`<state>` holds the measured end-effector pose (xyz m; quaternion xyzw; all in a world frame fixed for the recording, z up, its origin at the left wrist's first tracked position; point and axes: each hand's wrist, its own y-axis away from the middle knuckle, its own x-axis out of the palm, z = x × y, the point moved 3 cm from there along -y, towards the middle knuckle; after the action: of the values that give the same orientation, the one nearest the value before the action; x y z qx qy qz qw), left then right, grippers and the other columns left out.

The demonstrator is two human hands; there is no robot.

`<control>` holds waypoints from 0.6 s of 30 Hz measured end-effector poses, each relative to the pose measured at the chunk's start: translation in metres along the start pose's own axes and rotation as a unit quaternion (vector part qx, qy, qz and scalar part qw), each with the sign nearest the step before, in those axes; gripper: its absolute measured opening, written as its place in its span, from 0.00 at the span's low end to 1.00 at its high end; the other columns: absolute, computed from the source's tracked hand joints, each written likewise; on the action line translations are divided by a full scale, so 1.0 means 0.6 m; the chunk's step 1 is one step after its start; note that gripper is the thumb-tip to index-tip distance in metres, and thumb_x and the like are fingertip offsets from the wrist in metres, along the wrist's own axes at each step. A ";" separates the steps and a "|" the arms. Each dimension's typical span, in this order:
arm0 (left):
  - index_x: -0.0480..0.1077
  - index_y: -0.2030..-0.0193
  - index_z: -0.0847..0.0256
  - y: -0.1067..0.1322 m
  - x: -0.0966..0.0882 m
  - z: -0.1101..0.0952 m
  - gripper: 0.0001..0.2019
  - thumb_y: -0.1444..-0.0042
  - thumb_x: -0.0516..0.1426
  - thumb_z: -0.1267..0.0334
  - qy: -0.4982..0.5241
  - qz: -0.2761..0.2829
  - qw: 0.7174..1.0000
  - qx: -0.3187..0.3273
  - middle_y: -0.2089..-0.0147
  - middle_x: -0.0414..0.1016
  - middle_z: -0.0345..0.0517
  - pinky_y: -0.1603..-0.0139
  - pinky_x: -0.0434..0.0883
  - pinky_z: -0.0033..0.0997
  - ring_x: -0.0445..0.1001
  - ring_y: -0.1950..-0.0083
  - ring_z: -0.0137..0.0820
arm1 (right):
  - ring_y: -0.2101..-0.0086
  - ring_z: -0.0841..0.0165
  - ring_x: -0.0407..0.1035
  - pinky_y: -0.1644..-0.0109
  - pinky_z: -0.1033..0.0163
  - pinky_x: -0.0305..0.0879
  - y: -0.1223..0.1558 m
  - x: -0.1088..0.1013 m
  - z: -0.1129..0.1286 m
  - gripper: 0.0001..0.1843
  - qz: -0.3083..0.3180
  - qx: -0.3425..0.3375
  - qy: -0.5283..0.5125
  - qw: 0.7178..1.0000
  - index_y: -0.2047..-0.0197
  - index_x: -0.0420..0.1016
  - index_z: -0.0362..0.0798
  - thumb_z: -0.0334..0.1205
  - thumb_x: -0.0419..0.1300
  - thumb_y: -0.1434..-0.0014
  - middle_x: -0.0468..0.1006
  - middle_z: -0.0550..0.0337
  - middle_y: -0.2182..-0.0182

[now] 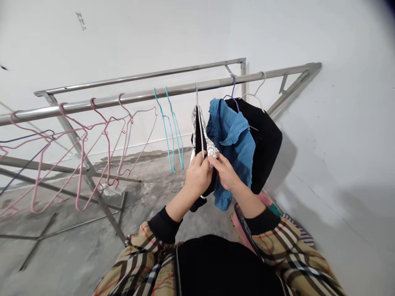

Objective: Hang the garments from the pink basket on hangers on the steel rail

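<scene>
A black garment with white knobbly trim (211, 149) hangs on a white hanger (197, 93) hooked over the metal rail. My left hand (198, 176) is closed at the near end of this hanger, its fingers pressed on the garment there. Beside it, my right hand (226, 170) pinches the white trim between thumb and fingers. The two hands almost touch, and they hide the hanger's near tip. Just right of the garment hangs a blue ruffled top (236, 139), with a black garment (270, 144) behind it.
The metal rail (135, 97) belongs to a drying rack standing against a white wall. Several pink hangers (80, 172) and two turquoise hangers (170, 131) hang to the left. A pink basin (242, 230) with clothes stands low at the right.
</scene>
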<state>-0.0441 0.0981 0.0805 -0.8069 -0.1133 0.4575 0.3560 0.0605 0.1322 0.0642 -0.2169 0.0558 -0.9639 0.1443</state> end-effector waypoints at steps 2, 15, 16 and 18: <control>0.69 0.45 0.58 0.001 0.001 -0.002 0.18 0.43 0.57 0.65 0.051 0.026 0.998 0.004 0.43 0.68 0.55 0.44 0.71 0.42 0.71 0.44 0.41 | 0.62 0.67 0.74 0.56 0.63 0.69 -0.009 -0.001 -0.004 0.15 -0.049 0.001 -0.005 0.999 0.60 0.74 0.50 0.46 0.65 0.50 0.80 0.62 0.64; 0.71 0.50 0.54 -0.001 -0.084 -0.012 0.10 0.38 0.54 0.65 0.182 -0.158 0.970 0.000 0.51 0.72 0.48 0.62 0.76 0.29 0.76 0.56 0.30 | 0.64 0.66 0.73 0.57 0.60 0.70 -0.021 -0.034 -0.088 0.19 -0.111 0.036 0.031 0.993 0.55 0.72 0.47 0.41 0.60 0.52 0.79 0.61 0.66; 0.70 0.49 0.52 -0.002 -0.090 -0.011 0.11 0.38 0.55 0.64 0.205 -0.170 0.964 -0.002 0.48 0.70 0.48 0.64 0.76 0.28 0.76 0.57 0.29 | 0.64 0.66 0.74 0.57 0.60 0.71 -0.015 -0.038 -0.093 0.20 -0.107 0.044 0.031 0.993 0.53 0.72 0.47 0.41 0.60 0.52 0.80 0.61 0.66; 0.68 0.46 0.50 -0.007 -0.103 -0.006 0.14 0.39 0.57 0.63 0.249 -0.189 0.950 -0.008 0.44 0.66 0.48 0.65 0.76 0.27 0.75 0.60 0.26 | 0.63 0.65 0.75 0.56 0.59 0.71 -0.005 -0.050 -0.100 0.23 -0.122 0.054 0.042 0.990 0.51 0.72 0.48 0.43 0.60 0.51 0.80 0.60 0.65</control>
<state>-0.0748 0.0679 0.1253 -0.8618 -0.1755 0.1651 0.4464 0.0596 0.1469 -0.0013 -0.1735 -0.0171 -0.9841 0.0351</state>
